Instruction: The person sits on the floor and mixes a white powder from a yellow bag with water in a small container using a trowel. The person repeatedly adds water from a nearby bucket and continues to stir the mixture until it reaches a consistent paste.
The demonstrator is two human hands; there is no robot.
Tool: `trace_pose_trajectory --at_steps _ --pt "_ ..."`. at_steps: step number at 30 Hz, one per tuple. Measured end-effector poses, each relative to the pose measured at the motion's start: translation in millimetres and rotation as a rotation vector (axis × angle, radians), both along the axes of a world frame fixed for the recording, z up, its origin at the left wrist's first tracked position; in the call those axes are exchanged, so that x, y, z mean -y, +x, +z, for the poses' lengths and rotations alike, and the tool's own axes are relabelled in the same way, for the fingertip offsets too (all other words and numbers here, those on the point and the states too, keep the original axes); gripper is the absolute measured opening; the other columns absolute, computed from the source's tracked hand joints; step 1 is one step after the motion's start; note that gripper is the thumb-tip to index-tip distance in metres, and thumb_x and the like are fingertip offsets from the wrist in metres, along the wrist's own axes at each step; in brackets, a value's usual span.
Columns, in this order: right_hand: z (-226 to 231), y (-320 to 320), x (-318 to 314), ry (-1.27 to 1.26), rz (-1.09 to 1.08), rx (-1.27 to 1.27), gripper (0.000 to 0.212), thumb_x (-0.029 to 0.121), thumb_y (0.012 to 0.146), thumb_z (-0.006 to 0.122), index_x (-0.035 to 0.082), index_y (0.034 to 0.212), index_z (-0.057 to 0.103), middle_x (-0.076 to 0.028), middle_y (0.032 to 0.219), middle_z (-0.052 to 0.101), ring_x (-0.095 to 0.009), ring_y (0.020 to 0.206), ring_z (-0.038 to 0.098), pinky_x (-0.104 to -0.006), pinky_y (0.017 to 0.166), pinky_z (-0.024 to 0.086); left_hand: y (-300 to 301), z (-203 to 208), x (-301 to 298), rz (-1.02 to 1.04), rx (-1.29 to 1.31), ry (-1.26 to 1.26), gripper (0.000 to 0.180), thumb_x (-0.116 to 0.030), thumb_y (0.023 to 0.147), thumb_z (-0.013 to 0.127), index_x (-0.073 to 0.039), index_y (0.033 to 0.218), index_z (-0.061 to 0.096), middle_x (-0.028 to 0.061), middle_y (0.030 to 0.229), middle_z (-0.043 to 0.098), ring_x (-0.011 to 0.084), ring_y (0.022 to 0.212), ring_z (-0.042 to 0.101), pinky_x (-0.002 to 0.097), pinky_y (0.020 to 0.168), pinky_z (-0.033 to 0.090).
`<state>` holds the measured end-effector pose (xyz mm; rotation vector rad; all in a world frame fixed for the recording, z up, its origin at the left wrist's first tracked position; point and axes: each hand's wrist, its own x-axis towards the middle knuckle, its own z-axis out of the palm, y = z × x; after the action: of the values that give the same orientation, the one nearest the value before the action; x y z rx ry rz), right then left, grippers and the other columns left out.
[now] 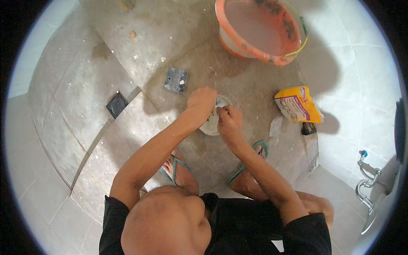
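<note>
A small round whitish bowl (pixel 210 128) sits on the dusty floor just ahead of my feet, with some pale, speckled stuff inside. Over its left rim, my left hand (pixel 202 104) is closed, and the hand itself hides what its fingers grip. My right hand (pixel 230 126) is curled into a closed grip at the bowl's right side. Something thin and dark shows by its fingers, too small to name. Both hands cover much of the bowl.
Ahead right stands an orange-rimmed bucket (pixel 238 47) of cloudy water. A yellow packet (pixel 299 104) lies near the right wall. Left of the bowl are a dark square plate (pixel 175 80) and a black square piece (pixel 117 105). Chrome pipework (pixel 364 187) juts from the right wall.
</note>
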<state>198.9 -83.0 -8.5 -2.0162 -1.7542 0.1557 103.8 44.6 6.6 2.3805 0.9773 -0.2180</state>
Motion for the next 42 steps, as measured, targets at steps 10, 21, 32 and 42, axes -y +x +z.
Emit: trace_pose_trajectory --at_steps 10,21,32,42 --pt "-8.3 4.1 -4.1 0.056 -0.002 0.114 0.030 0.008 0.069 0.064 0.002 0.098 0.064 -0.012 0.090 0.059 -0.030 0.087 0.057 -0.0399 0.072 0.044 -17.0 -2.7 28.8 0.168 -0.041 -0.107 0.020 -0.011 0.085 0.055 0.000 0.093 0.069 0.0242 0.093 0.066 0.0394 0.088 0.066 0.0459 0.075 0.055" --pt "-10.3 5.3 -3.7 0.092 0.206 0.106 0.024 0.001 0.068 0.064 0.006 0.091 0.068 -0.006 0.092 0.063 -0.023 0.086 0.058 -0.0383 0.072 0.041 -26.4 -7.2 18.7 0.067 -0.004 -0.097 0.018 -0.015 0.081 0.061 0.002 0.084 0.068 0.0266 0.084 0.065 0.0413 0.083 0.065 0.0486 0.072 0.052" --pt "6.5 20.1 -2.9 -0.033 0.290 -0.001 0.020 -0.001 0.071 0.063 0.004 0.090 0.067 -0.008 0.088 0.062 -0.026 0.084 0.059 -0.0377 0.071 0.046 -36.5 -14.8 0.5 -0.111 0.116 -0.151 0.021 -0.018 0.086 0.058 0.002 0.086 0.063 0.0253 0.083 0.064 0.0433 0.079 0.063 0.0494 0.072 0.050" --pt "2.4 34.1 10.6 -0.239 -0.012 -0.048 0.018 0.000 0.079 0.060 -0.001 0.097 0.064 -0.015 0.092 0.061 -0.035 0.087 0.060 -0.0419 0.076 0.049 -22.0 -17.8 31.4 0.109 0.109 -0.100 0.018 -0.008 0.080 0.056 0.008 0.086 0.063 0.0297 0.085 0.063 0.0437 0.084 0.064 0.0483 0.074 0.054"
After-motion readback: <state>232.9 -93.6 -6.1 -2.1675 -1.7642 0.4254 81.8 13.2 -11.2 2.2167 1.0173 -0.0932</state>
